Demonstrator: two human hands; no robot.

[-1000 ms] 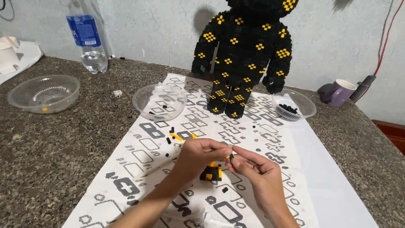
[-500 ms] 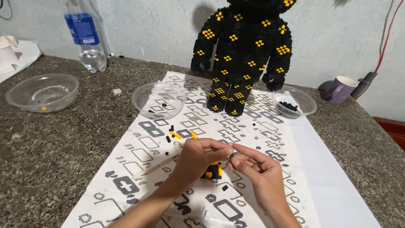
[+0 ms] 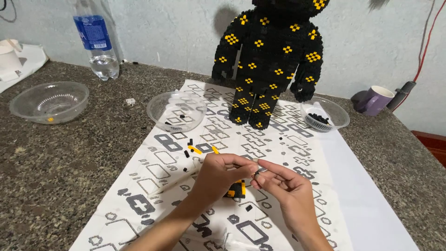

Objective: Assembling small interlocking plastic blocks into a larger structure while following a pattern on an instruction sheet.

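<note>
My left hand (image 3: pixel 222 174) and my right hand (image 3: pixel 283 186) meet fingertip to fingertip over a printed instruction sheet (image 3: pixel 167 186). Together they pinch a tiny dark brick piece (image 3: pixel 258 172) between thumbs and forefingers. Just under the hands lies a small black-and-yellow brick assembly (image 3: pixel 237 188), partly hidden by my left hand. Loose yellow and black bricks (image 3: pixel 195 149) lie on the sheet a little beyond my left hand. A tall black bear figure (image 3: pixel 272 60) with yellow square patterns stands at the sheet's far end.
A clear bowl (image 3: pixel 176 111) with a few bits stands left of the figure, and a small bowl of black bricks (image 3: pixel 324 115) to its right. Another clear bowl (image 3: pixel 49 101), a water bottle (image 3: pixel 100 42) and a purple mug (image 3: pixel 374 100) stand on the granite counter.
Both hands stay together at the same spot; the fingers have shifted slightly on the small piece. The view has tilted a little.
</note>
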